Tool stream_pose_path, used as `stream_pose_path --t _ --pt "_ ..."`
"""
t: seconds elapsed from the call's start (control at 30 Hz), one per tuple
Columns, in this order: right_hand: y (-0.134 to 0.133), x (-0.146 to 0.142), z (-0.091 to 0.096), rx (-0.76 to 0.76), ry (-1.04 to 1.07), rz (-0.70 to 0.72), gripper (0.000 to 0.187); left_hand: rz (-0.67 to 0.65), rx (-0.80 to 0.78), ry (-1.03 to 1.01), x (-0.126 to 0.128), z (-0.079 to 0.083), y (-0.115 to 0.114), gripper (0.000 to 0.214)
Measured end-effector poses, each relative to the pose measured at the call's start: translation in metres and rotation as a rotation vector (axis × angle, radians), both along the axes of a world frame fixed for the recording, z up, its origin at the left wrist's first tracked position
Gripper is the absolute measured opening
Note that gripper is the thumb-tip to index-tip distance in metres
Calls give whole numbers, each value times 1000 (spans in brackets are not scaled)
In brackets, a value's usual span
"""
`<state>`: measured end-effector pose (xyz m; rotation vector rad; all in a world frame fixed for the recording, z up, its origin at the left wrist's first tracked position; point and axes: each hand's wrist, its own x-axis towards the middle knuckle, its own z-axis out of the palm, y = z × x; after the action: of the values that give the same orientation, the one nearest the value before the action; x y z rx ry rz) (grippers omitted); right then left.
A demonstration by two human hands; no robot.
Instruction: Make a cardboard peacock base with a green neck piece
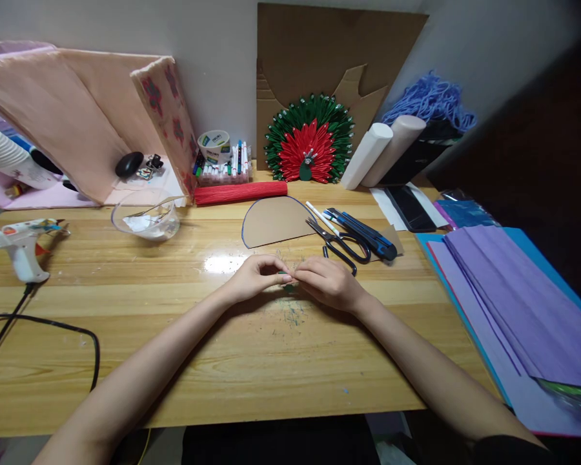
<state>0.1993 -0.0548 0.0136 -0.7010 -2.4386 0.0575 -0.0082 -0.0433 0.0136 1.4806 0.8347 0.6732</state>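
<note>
My left hand [259, 276] and my right hand [326, 281] meet at the middle of the wooden table [126, 361]. Both pinch the same small green piece [286, 276] between their fingertips, just above the table top; most of it is hidden by the fingers. Green specks lie on the wood below the hands. Just beyond the hands lies a half-round cardboard cutout [275, 221], and black-handled scissors [339, 244] lie to its right.
A glue gun [19, 242] with its black cord stands at the left edge, near a glass bowl [146, 218]. At the back: markers [223, 165], a red roll [241, 192], a red-and-green fan ornament [310, 141]. Purple paper sheets [518, 303] fill the right.
</note>
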Motion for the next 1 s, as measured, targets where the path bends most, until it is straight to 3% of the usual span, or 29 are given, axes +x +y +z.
stream_pose_path --t 0.23,0.53,0.67,0.8,0.9,1.0 --pt "0 -2 -3 -20 -22 -18 17 -10 435 227 3 4 -5 17" --pt "0 -4 -2 -28 -112 5 19 -71 561 357 7 2 -7 20" --pt "4 2 0 -15 -142 4 22 -43 511 329 4 3 -6 21" --pt "5 6 4 -76 -83 -9 20 114 328 204 3 1 -3 17" --pt "3 5 6 -186 25 -33 16 205 101 61 5 -3 0 17" --pt "1 4 5 -404 254 -201 8 266 -62 -1 7 -3 3 22"
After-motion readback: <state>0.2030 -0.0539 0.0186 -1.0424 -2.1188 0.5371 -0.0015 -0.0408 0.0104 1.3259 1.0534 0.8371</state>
